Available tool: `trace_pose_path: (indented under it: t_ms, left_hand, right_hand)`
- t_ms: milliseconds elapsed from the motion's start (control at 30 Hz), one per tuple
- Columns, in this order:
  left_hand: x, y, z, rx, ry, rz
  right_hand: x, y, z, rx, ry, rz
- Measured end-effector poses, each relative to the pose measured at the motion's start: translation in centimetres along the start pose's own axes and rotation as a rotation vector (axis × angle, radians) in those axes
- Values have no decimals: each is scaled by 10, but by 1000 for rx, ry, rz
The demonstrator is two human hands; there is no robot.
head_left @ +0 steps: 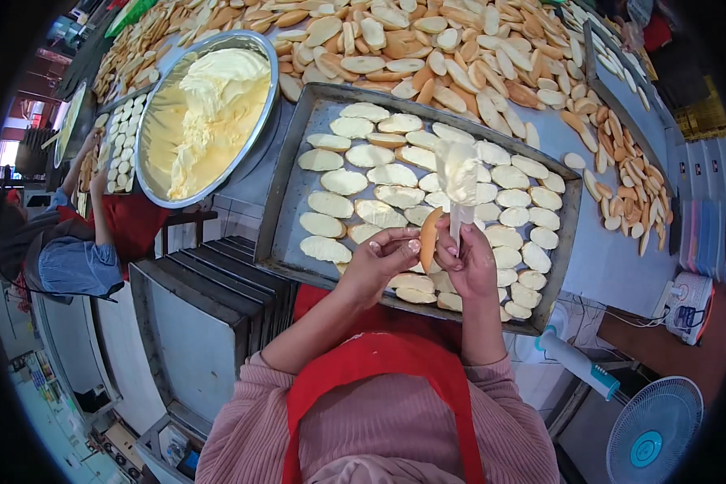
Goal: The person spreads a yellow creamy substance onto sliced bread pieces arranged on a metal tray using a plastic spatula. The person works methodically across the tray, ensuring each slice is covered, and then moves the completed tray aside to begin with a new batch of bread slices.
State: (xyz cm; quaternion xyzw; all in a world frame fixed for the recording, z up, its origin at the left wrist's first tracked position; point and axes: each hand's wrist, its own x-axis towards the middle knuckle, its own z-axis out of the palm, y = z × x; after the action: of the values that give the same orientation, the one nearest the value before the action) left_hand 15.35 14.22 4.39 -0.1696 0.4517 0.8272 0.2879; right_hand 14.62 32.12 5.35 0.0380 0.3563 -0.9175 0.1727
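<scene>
In my left hand (377,266) is an oval slice of bread (431,239), pinched between fingers and thumb with its brown crust toward me. My right hand (473,263) grips a spatula (455,219), blade upward, with pale cream (458,171) on it. Both hands are close together over a large metal tray (285,218). Rows of cream-topped bread slices (393,174) lie on the tray, some hidden beneath my hands. Left of the tray's far end stands a steel bowl (273,73) holding a mound of yellowish cream (210,105).
Plain bread slices (460,77) are heaped across the table behind the tray. Stacked trays (210,282) stand below at left. At far left another person (73,250) reaches toward a smaller tray (123,145). A fan (653,436) stands at lower right.
</scene>
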Motion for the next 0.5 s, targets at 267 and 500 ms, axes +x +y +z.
trace_pose_path:
  t_ms: [267, 500]
  left_hand:
    - [-3, 0, -9, 34, -64, -23]
    - [-8, 8, -12, 95, -26, 65]
  right_hand:
    - [-5, -9, 25, -342, 18, 74]
    - [-8, -3, 31, -365, 53, 49]
